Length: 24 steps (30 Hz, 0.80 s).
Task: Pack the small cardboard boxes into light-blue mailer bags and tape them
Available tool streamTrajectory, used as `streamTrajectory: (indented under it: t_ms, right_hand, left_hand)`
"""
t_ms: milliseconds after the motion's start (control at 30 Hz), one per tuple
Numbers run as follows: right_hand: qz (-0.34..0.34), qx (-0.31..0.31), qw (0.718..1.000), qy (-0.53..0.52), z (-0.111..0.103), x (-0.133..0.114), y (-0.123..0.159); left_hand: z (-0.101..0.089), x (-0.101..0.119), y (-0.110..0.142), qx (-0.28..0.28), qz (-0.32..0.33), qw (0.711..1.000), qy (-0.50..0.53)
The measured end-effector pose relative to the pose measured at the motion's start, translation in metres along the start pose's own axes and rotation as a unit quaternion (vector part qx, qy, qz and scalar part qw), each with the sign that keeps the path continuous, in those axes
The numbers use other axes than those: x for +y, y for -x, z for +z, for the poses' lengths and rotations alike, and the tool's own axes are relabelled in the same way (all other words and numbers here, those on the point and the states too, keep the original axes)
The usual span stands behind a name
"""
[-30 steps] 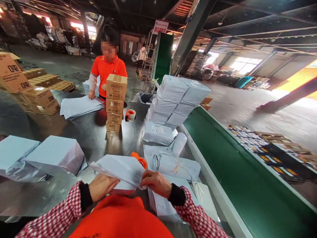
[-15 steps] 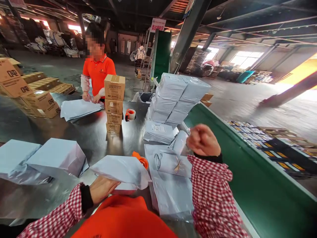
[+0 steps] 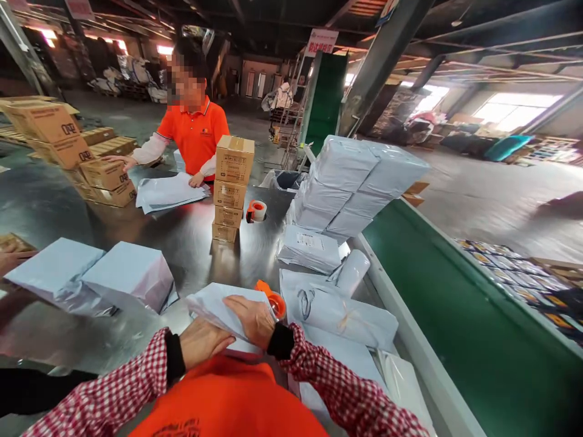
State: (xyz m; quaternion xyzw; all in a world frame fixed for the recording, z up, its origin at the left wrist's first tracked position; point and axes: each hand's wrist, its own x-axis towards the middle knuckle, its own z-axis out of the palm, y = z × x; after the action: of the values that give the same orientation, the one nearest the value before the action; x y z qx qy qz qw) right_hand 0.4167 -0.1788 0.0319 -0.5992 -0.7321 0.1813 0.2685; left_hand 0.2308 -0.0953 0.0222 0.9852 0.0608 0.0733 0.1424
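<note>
**Right hand (image 3: 252, 318) comes down from beside the green conveyor belt (image 3: 437, 279) onto the white package (image 3: 209, 300)**

Across the table, a co-worker (image 3: 195, 133) has stretched one arm out to the brown cartons (image 3: 64, 139) piled at the left; the other hand rests on flat white sheets (image 3: 170, 191). What the white package contains is hidden by its wrapping. It sits at the near side of the metal table (image 3: 191, 252), directly in front of the wearer's orange shirt, with an orange tape dispenser (image 3: 276, 303) just beyond its right end. Two wrapped parcels (image 3: 122, 270) stand to its left. A column of four cartons (image 3: 232, 191) rises farther back, a second tape dispenser (image 3: 257, 211) near it. To the right are a labelled parcel (image 3: 307, 246), a tall stack of white parcels (image 3: 341, 182) and a tied white bundle (image 3: 350, 315), with the conveyor alongside. Behind the table is a lined bin (image 3: 286, 181), in a dim hall with bright windows.

Both forearms, in checked sleeves with black cuffs, angle inward. The right hand lies flat on top of the package, fingers extended, clenching nothing. The left hand (image 3: 204, 345) bears against its near side; its fingers are partly hidden, so whether they grasp it cannot be told.
</note>
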Motion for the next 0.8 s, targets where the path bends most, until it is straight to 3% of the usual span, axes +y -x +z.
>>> streamTrajectory:
  t_ms: [267, 333, 467, 533, 700, 800]
  right_hand:
    - [-0.031, -0.032, 0.997, 0.068, -0.005, -0.005, -0.007]
    - [-0.033, -0.041, 0.994, 0.097, -0.006, -0.008, -0.006]
    - [-0.055, -0.059, 0.984, 0.162, -0.011, -0.016, -0.005]
    - [-0.07, -0.069, 0.977, 0.19, -0.012, -0.019, -0.005]
    - [-0.061, -0.084, 0.964, 0.246, -0.008, -0.023, -0.003]
    - [-0.072, -0.083, 0.955, 0.276, -0.003, -0.02, 0.0]
  left_hand:
    - [-0.012, -0.003, 0.008, 0.009, 0.008, 0.999, -0.052]
    - [-0.015, -0.003, 0.018, 0.048, 0.026, 0.996, -0.075]
    - [-0.014, 0.004, 0.049, 0.193, 0.115, 0.968, -0.112]
    - [-0.017, 0.011, 0.059, 0.225, 0.119, 0.955, -0.15]
    - [-0.036, 0.021, 0.046, 0.167, 0.051, 0.941, -0.29]
    - [-0.032, 0.011, 0.037, 0.184, 0.071, 0.934, -0.298]
